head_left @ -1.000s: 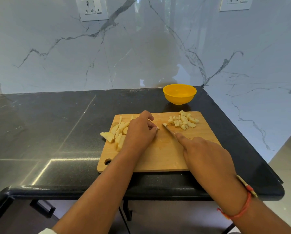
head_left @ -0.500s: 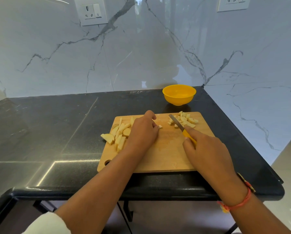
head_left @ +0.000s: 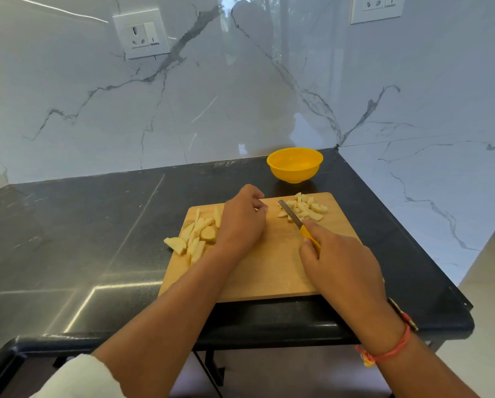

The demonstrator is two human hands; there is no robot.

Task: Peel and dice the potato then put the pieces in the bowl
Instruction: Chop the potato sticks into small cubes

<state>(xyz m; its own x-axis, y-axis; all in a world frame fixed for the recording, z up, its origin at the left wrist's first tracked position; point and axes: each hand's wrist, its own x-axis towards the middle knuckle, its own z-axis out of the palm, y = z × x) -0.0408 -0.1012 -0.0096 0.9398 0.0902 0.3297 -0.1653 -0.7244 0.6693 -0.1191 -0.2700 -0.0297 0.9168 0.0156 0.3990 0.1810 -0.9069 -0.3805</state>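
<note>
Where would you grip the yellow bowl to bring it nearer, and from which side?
Pinch the bowl at its near rim, thumb inside, coming down from the front. It stands upright and open, its round wall offers no handle, and the marble wall stands close behind.

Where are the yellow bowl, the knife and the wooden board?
round yellow plastic bowl (head_left: 295,175), head view, front outer wall.
yellow-handled steel knife (head_left: 290,213), head view, on the blade.
rectangular wooden cutting board (head_left: 269,262), head view, bare middle.
</note>
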